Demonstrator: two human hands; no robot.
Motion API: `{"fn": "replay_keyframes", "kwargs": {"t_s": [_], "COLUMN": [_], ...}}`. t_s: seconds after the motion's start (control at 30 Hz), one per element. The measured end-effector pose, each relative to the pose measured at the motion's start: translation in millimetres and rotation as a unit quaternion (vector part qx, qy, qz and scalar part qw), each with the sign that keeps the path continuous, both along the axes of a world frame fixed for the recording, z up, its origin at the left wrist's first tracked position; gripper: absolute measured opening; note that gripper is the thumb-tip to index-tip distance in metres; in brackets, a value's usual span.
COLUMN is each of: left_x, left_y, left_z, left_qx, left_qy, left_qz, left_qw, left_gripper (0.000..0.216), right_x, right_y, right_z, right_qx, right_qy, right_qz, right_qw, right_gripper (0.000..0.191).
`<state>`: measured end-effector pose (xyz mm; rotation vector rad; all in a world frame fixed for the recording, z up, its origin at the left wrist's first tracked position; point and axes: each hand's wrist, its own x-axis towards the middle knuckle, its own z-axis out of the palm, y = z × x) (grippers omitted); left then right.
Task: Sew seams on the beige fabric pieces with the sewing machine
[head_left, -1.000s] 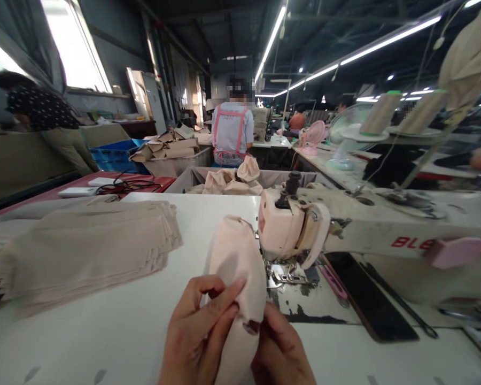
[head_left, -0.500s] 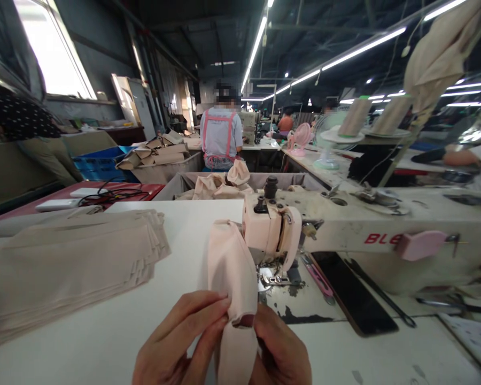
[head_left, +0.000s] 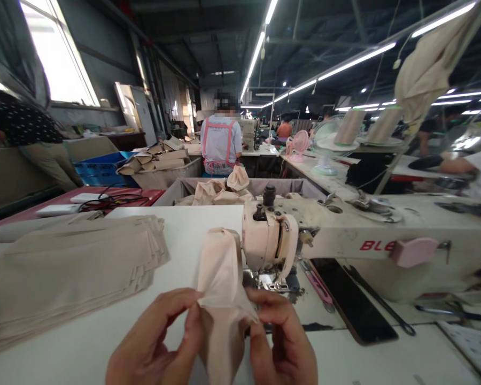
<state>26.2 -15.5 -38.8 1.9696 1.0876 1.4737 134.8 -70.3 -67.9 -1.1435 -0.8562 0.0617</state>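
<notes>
Long strip lights run down a dim workshop ceiling, and under them your white worktop (head_left: 104,337) fills the near view. Both of your hands are raised low over its front edge, palms turned toward each other. Your left hand (head_left: 152,347) comes in from the lower left, thumb and forefinger pinched shut on the left edge of a pale pink fabric piece (head_left: 220,278). Your right hand (head_left: 284,342) mirrors it, its grip closed on the right edge of the same piece, fingers curled down over the cloth. Between the two hands the fabric piece is pulled open and stands up, its upper end resting just beside the head of the sewing machine (head_left: 268,240), while its lower end hangs between your wrists. A presser foot (head_left: 270,283) shows just behind your right fingers. To your left a stack of beige cut pieces (head_left: 72,267) lies flat on the worktop, well apart from your hands. Beyond the machine a bin (head_left: 260,186) holds bunched fabric, and farther back a person in a pink-strapped apron (head_left: 221,141) stands facing away.
</notes>
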Motion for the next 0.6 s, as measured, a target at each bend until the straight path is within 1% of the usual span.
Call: {"fn": "replay_keyframes", "kwargs": {"t_s": [0.07, 0.13, 0.2, 0.23, 0.27, 0.3, 0.37, 0.4, 0.47, 0.53, 0.6], "left_x": [5.6, 11.3, 12.8, 11.2, 8.2, 3.8, -7.0, -12.7, -23.1, -30.5, -33.8], "left_y": [-1.5, -4.4, -6.5, -6.6, -5.8, -4.2, 0.7, 3.5, 8.7, 12.3, 13.6], "left_z": [4.3, 10.9, 14.3, 13.8, 11.8, 8.5, 0.6, -3.1, -7.9, -9.5, -9.6], "left_qx": [-0.056, -0.082, -0.060, -0.042, -0.031, -0.029, -0.051, -0.064, -0.078, -0.082, -0.102], "left_qy": [-0.015, -0.003, 0.017, 0.023, 0.025, 0.027, 0.036, 0.045, 0.059, 0.055, 0.042], "left_qz": [0.044, 0.084, 0.127, 0.128, 0.114, 0.085, 0.014, -0.016, -0.059, -0.093, -0.131], "left_qw": [0.997, 0.993, 0.990, 0.991, 0.993, 0.996, 0.998, 0.997, 0.993, 0.991, 0.985], "left_gripper": [0.012, 0.017, 0.018, 0.016, 0.015, 0.016, 0.017, 0.016, 0.022, 0.026, 0.032], "right_x": [-1.1, 0.9, 4.3, 5.5, 6.2, 6.2, 5.1, 4.8, 6.5, 11.7, 18.4], "right_y": [3.5, 6.0, 7.0, 6.9, 6.3, 5.4, 2.8, 1.3, -1.8, -4.4, -6.5], "right_z": [4.4, 9.1, 10.5, 9.5, 7.6, 5.3, 1.6, 1.2, 4.1, 10.5, 17.1], "right_qx": [0.024, 0.034, 0.035, 0.024, 0.005, -0.023, -0.084, -0.103, -0.107, -0.099, -0.094], "right_qy": [0.014, -0.013, -0.096, -0.135, -0.157, -0.159, -0.118, -0.096, -0.098, -0.125, -0.157], "right_qz": [-0.020, -0.027, -0.044, -0.060, -0.075, -0.086, -0.086, -0.073, 0.000, 0.074, 0.104], "right_qw": [0.999, 0.999, 0.994, 0.989, 0.985, 0.983, 0.986, 0.987, 0.989, 0.984, 0.977], "right_gripper": [0.012, 0.011, 0.010, 0.011, 0.011, 0.011, 0.008, 0.008, 0.014, 0.015, 0.017]}}
